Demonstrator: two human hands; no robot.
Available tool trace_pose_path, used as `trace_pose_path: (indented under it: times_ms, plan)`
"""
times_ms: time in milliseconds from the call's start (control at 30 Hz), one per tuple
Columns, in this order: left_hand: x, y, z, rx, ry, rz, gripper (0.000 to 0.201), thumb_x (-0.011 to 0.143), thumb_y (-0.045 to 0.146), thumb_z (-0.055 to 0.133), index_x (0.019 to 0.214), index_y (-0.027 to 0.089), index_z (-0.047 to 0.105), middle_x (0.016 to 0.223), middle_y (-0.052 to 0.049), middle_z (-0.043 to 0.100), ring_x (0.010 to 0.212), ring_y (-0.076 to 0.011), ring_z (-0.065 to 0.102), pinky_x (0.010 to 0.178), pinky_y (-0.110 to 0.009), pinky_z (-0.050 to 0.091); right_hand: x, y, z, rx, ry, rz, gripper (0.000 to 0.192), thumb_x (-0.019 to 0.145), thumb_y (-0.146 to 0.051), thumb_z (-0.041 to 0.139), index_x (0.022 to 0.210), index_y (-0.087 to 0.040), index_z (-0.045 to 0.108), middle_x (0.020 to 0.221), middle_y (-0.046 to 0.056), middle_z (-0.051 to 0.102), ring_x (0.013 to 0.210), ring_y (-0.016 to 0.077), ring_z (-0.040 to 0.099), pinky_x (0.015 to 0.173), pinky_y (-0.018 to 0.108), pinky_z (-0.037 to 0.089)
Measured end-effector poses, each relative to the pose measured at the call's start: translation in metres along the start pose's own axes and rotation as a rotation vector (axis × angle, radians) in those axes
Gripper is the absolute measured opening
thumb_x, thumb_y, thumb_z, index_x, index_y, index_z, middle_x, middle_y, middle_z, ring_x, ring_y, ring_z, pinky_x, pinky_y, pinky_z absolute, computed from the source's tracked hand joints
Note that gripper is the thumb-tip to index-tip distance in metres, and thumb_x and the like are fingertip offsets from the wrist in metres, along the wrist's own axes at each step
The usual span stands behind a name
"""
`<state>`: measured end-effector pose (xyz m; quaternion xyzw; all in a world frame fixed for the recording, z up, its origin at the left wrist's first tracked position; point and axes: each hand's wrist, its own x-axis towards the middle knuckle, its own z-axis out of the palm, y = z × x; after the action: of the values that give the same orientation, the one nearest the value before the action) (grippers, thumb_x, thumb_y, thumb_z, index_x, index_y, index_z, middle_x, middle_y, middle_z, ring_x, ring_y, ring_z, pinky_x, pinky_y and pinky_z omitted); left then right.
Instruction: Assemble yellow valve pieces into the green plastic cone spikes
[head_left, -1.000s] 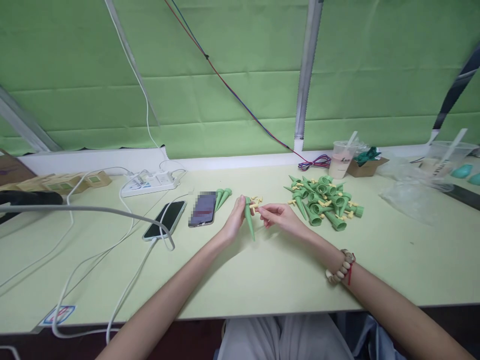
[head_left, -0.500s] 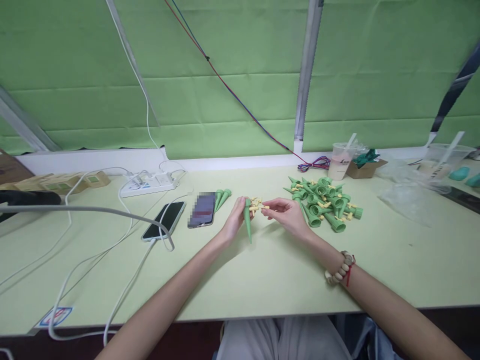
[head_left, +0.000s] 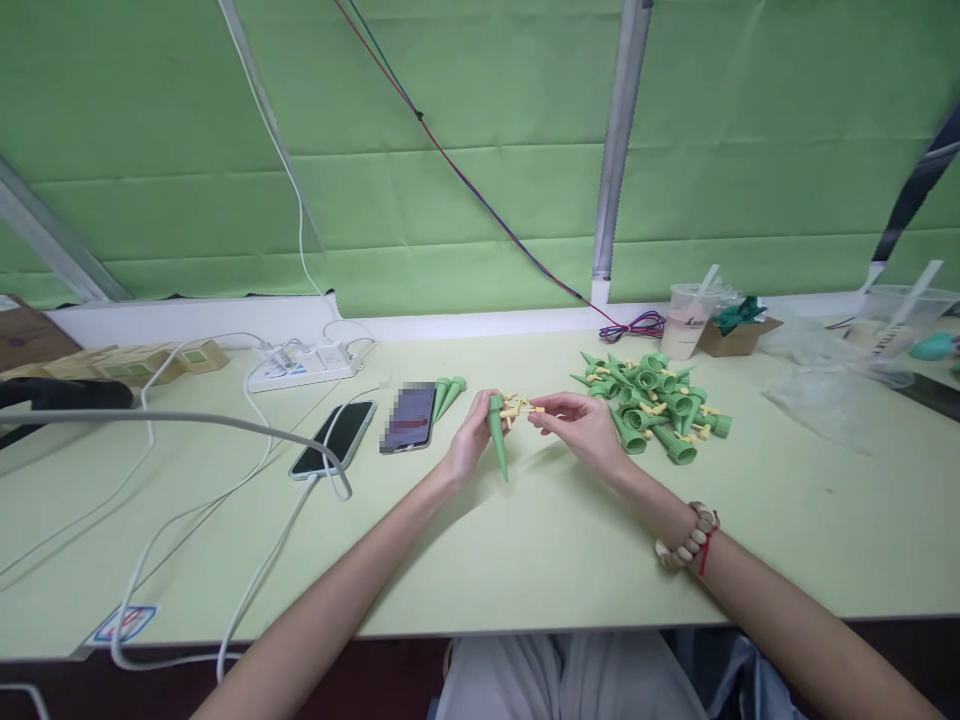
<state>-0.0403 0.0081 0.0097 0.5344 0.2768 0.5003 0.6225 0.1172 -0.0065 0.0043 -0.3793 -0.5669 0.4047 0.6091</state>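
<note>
My left hand (head_left: pixel 469 438) grips a green cone-shaped spike (head_left: pixel 499 440) near its wide top, the tip pointing down toward the table. My right hand (head_left: pixel 581 428) pinches a small pale yellow plastic piece (head_left: pixel 523 409) that sticks out of the cone's side. A few more yellow pieces lie just behind the cone. A pile of several green cones with yellow pieces (head_left: pixel 656 402) lies to the right of my right hand. Two green cones (head_left: pixel 447 393) lie left of my left hand. A bead bracelet (head_left: pixel 686 543) is on my right wrist.
Two phones (head_left: pixel 334 437) (head_left: pixel 408 416) lie left of the hands, one on a white cable. A white power strip (head_left: pixel 301 364) sits behind them. A drink cup (head_left: pixel 686 320), a cardboard box (head_left: pixel 739 332) and clear plastic bags (head_left: pixel 825 385) stand at the back right.
My right hand has shifted slightly right and up, with the yellow piece between its fingers at the cone's side. My left hand keeps the cone in about the same place.
</note>
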Motion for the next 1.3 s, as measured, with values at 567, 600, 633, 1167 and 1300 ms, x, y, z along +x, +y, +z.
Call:
trace_pose_path:
  times_ms: [567, 600, 633, 1167, 1300]
  plan:
    - [-0.008, -0.009, -0.002, 0.415, -0.122, 0.105, 0.034, 0.085, 0.054, 0.034, 0.096, 0.023, 0.042, 0.077, 0.000, 0.046, 0.073, -0.0136, 0.044, 0.073, -0.028, 0.036, -0.005, 0.008, 0.000, -0.141, -0.275, 0.155, 0.060, 0.078, -0.062, 0.040, 0.058, -0.011, 0.063, 0.054, 0.006, 0.061, 0.042, 0.0107, 0.056, 0.044, 0.023, 0.047]
    - [-0.006, -0.009, -0.003, 0.392, -0.092, 0.099, 0.034, 0.085, 0.054, 0.033, 0.093, 0.023, 0.042, 0.076, 0.001, 0.045, 0.071, -0.0132, 0.044, 0.072, -0.027, 0.036, -0.004, 0.009, 0.000, -0.139, -0.280, 0.132, 0.057, 0.078, -0.062, 0.042, 0.064, -0.011, 0.064, 0.061, 0.007, 0.064, 0.047, 0.0115, 0.058, 0.046, 0.023, 0.048]
    - [-0.005, -0.010, -0.004, 0.368, -0.059, 0.099, 0.034, 0.085, 0.055, 0.032, 0.091, 0.023, 0.042, 0.075, 0.001, 0.044, 0.070, -0.0127, 0.044, 0.070, -0.027, 0.037, -0.004, 0.009, 0.001, -0.140, -0.270, 0.105, 0.052, 0.076, -0.060, 0.047, 0.071, -0.012, 0.065, 0.069, 0.008, 0.065, 0.052, 0.0124, 0.060, 0.049, 0.024, 0.050]
    - [-0.013, -0.004, 0.002, 0.723, -0.023, 0.085, 0.045, 0.087, 0.056, 0.014, 0.096, 0.020, 0.040, 0.048, 0.007, 0.034, 0.043, -0.0107, 0.034, 0.047, -0.024, 0.029, -0.013, 0.000, 0.005, -0.351, -0.428, -0.085, 0.033, 0.085, -0.042, 0.045, 0.066, -0.016, 0.055, 0.061, 0.000, 0.055, 0.057, 0.0102, 0.052, 0.053, 0.021, 0.042]
    - [-0.012, -0.006, 0.001, 0.758, -0.038, 0.119, 0.043, 0.086, 0.057, 0.018, 0.097, 0.020, 0.037, 0.047, 0.008, 0.034, 0.043, -0.0107, 0.034, 0.047, -0.024, 0.028, -0.016, 0.000, 0.008, -0.197, -0.476, -0.005, 0.034, 0.086, -0.043, 0.043, 0.066, -0.017, 0.051, 0.062, -0.001, 0.053, 0.059, 0.0106, 0.052, 0.060, 0.023, 0.044]
